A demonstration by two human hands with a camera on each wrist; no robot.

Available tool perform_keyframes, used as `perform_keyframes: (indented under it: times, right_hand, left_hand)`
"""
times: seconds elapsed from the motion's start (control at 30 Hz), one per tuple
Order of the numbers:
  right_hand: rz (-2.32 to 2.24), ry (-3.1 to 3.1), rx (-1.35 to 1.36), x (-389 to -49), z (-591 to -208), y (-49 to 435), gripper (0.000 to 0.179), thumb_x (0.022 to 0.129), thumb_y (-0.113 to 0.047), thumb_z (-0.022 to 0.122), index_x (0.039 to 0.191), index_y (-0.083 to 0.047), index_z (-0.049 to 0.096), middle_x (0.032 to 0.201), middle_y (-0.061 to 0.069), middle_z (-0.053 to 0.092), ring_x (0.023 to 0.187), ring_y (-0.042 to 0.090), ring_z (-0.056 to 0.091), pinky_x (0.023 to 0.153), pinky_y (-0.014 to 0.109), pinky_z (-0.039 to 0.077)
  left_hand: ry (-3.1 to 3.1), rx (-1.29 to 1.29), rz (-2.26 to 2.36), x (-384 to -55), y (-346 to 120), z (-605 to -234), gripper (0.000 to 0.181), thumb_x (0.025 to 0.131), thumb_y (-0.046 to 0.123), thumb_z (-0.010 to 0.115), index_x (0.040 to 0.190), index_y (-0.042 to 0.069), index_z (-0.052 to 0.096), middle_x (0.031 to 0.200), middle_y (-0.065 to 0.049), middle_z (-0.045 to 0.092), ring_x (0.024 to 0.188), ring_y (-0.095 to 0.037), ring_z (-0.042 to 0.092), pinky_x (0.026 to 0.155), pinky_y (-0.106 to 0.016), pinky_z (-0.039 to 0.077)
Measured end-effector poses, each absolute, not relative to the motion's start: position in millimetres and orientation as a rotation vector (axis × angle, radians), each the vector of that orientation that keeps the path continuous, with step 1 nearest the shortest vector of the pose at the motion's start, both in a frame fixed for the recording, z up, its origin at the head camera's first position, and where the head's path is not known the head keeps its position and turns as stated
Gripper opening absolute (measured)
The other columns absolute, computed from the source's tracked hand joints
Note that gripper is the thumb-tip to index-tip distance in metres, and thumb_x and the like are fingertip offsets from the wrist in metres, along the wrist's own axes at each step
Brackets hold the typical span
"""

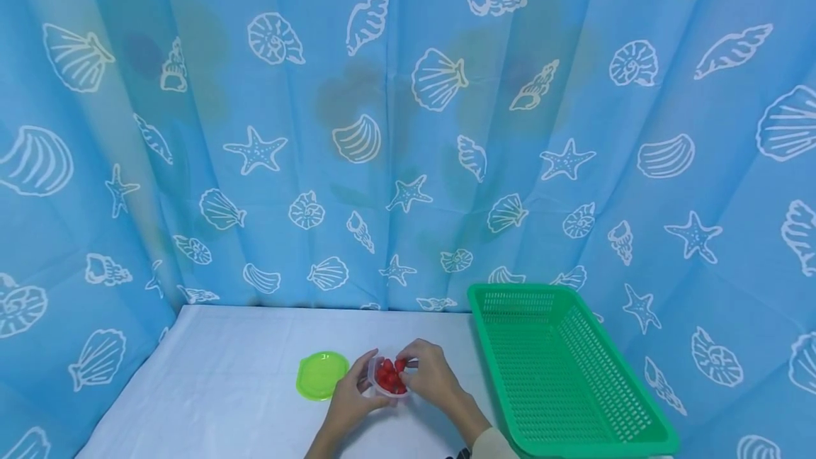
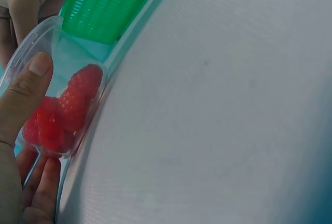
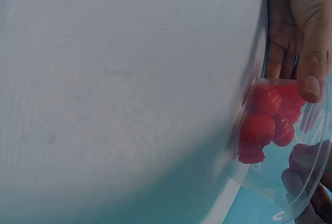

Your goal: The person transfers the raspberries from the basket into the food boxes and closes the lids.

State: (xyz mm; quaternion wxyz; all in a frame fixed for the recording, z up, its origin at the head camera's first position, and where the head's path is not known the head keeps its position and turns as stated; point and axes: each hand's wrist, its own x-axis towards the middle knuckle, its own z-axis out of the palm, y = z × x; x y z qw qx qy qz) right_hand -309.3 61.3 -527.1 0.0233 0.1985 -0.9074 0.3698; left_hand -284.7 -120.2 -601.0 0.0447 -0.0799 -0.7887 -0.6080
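Note:
My left hand (image 1: 349, 397) holds a clear plastic container (image 2: 83, 53) by its side, thumb over the rim and fingers beneath. Several red raspberries (image 2: 72, 105) lie in the bottom of the container, which tilts in both wrist views. At its right side my right hand (image 1: 433, 377) reaches over the rim, with thumb and fingertips pinching one raspberry (image 1: 399, 365). Through the clear wall, the right fingertips (image 3: 294, 182) show inside the container in the right wrist view. A lime-green lid (image 1: 323, 375) lies flat on the table, just left of the left hand.
A large green plastic basket (image 1: 497, 367) with perforated sides stands on the right side of the white-covered table (image 1: 210, 381). Behind the table hangs a blue curtain (image 1: 382, 232) with white shells and starfish; it also runs down both sides.

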Motion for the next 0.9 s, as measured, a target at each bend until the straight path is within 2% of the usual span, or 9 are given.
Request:
perform_keyframes:
  times: [0.3,0.67,0.9]
  right_hand:
    - [0.979,-2.819,0.684,-309.0,-524.9,60.4,0.026,0.076,-0.005,0.082,0.1,-0.007,0.075,0.092,-0.003,0.063,0.087,0.013,0.066,0.074,0.024,0.058]
    - [0.987,-2.81,0.666,-307.8,-528.0,60.7,0.026,0.076,-0.006,0.082,0.1,-0.008,0.074,0.094,-0.001,0.064,0.085,0.014,0.067,0.07,0.023,0.059]
    - [1.072,-2.811,0.626,-308.7,-530.3,61.7,0.022,0.08,-0.007,0.079,0.101,-0.009,0.074,0.095,-0.002,0.064,0.088,0.014,0.067,0.073,0.025,0.059]
  left_hand:
    - [-2.419,-0.236,-1.819,-284.6,-118.9,-600.9,0.093,0.066,0.043,0.088,0.144,0.016,0.045,0.139,-0.011,0.054,0.128,-0.032,0.051,0.098,-0.041,0.048]
    - [-2.451,-0.207,-1.791,-283.1,-116.8,-600.0,0.094,0.068,0.043,0.088,0.146,0.016,0.044,0.142,-0.012,0.052,0.13,-0.034,0.048,0.098,-0.042,0.048]
    - [-2.444,-0.292,-1.835,-282.6,-122.4,-597.1,0.103,0.067,0.04,0.089,0.151,0.016,0.035,0.146,-0.014,0.047,0.133,-0.036,0.044,0.099,-0.041,0.048]
